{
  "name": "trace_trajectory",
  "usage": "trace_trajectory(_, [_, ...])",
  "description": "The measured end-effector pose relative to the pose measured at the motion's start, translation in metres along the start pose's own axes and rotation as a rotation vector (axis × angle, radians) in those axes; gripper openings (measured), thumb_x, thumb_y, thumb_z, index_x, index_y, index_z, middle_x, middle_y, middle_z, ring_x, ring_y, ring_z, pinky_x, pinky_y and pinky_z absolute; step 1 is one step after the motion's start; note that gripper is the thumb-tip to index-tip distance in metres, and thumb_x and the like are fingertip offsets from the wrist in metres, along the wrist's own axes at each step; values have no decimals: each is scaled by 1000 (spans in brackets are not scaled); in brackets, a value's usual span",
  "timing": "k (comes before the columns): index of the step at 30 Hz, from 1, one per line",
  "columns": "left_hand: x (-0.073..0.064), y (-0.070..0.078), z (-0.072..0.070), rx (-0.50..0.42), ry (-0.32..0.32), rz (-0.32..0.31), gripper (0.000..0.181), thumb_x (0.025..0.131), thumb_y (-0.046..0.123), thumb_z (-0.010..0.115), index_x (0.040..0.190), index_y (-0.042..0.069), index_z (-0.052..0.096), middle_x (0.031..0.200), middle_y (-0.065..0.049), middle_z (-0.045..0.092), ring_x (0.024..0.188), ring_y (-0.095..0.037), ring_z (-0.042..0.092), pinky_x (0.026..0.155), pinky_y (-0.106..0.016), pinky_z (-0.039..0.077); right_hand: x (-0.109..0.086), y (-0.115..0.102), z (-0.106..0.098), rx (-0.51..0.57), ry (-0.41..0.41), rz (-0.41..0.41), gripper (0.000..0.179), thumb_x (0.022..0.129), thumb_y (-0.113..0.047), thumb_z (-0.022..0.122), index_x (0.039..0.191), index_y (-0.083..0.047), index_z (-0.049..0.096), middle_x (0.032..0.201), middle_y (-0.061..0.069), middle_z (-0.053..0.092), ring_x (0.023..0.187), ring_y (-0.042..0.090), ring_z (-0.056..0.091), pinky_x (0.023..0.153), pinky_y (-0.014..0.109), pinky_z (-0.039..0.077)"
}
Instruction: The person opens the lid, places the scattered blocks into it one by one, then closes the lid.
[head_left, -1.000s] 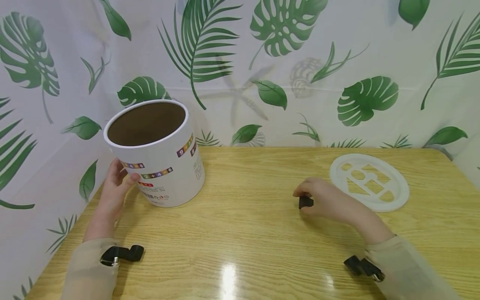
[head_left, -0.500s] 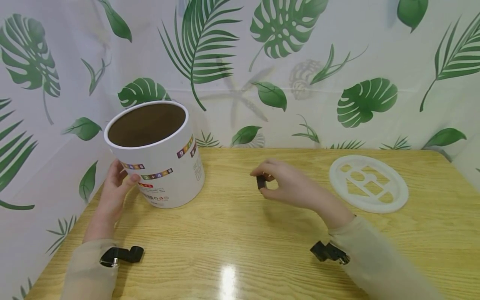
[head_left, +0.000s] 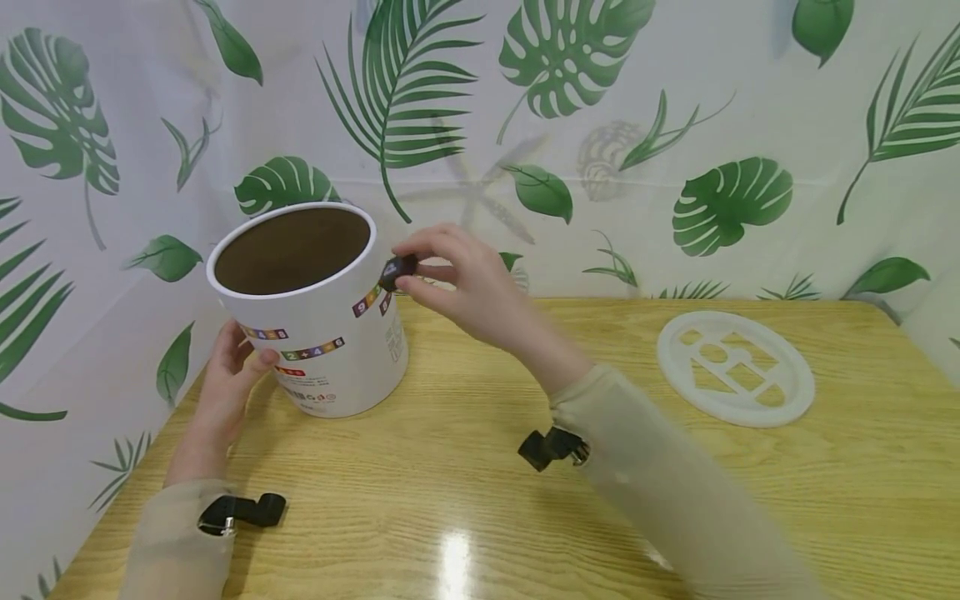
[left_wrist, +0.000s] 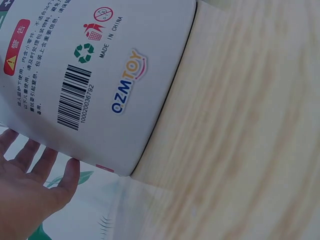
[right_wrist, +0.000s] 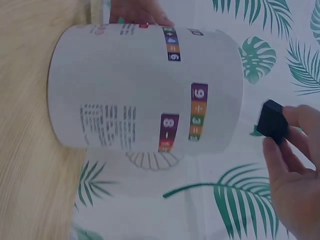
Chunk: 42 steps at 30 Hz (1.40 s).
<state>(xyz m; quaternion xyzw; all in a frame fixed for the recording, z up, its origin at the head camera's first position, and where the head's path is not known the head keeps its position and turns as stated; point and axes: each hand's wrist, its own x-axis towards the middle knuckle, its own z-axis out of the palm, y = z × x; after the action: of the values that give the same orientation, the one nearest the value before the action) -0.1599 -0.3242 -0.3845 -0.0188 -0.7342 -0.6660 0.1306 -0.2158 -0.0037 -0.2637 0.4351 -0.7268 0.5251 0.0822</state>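
Note:
In the head view a tall white round tub (head_left: 337, 367), printed with coloured sums, stands on the table at the left. Its top is uncovered and the inside looks dark brown; the bottom is hidden. My left hand (head_left: 228, 371) rests against the tub's left side, fingertips and thumb touching the wall. Between the thumb and fingers of my right hand (head_left: 480, 287) is a small black faceted block (head_left: 397, 271), raised beside the tub's right rim. The right wrist view shows this block (right_wrist: 272, 121) just beyond the rim's edge, apart from it.
A flat white oval plate with shaped cut-outs (head_left: 735, 408) lies on the wooden table (head_left: 450, 467) at the right. A white cloth with green leaves (head_left: 615, 192) hangs behind the table and along its left side.
My right hand has lifted the black block off the table and carried it left and up to the tub's rim. The left hand and the tub have stayed in place.

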Motion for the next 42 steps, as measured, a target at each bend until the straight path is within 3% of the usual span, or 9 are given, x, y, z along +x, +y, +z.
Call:
trace_trajectory(2, [0,0,0,2,0,3,68,95,23,60,151,24,22,151,-10,23,138,-29,18,114,-54,12,13,-2,9,44,45,17,28,87,-3,69,113,3,63,112,8,58,103,14,58,87,20,50])
trace_trajectory(5, [1,1,1,3,0,2,68,95,23,60,151,24,22,151,-10,23,138,-28,18,114,-53,12,33,-5,24,3,72,14,28,87,-7,70,112,3,64,111,9,59,101,14,59,86,17,49])
trace_trajectory(12, [0,1,2,-11,9,-14,70,94,22,62,152,22,21,149,-9,23,137,-29,19,114,-52,13,64,-4,52,-209,-43,64,32,90,-17,68,117,-2,63,119,7,57,103,11,58,86,9,43])
trace_trajectory(26, [-1,0,0,9,7,-15,70,94,24,62,152,25,22,153,-10,20,139,-30,17,114,-54,12,73,-2,57,-201,-144,227,36,90,-21,69,122,-7,61,121,2,58,107,10,56,87,10,42])
trace_trajectory(42, [0,-3,0,-5,6,-2,69,95,21,61,152,26,22,152,-9,22,138,-29,18,114,-53,11,73,-2,54,-207,-165,237,38,89,-23,70,122,-7,61,120,1,59,106,10,56,89,13,43])
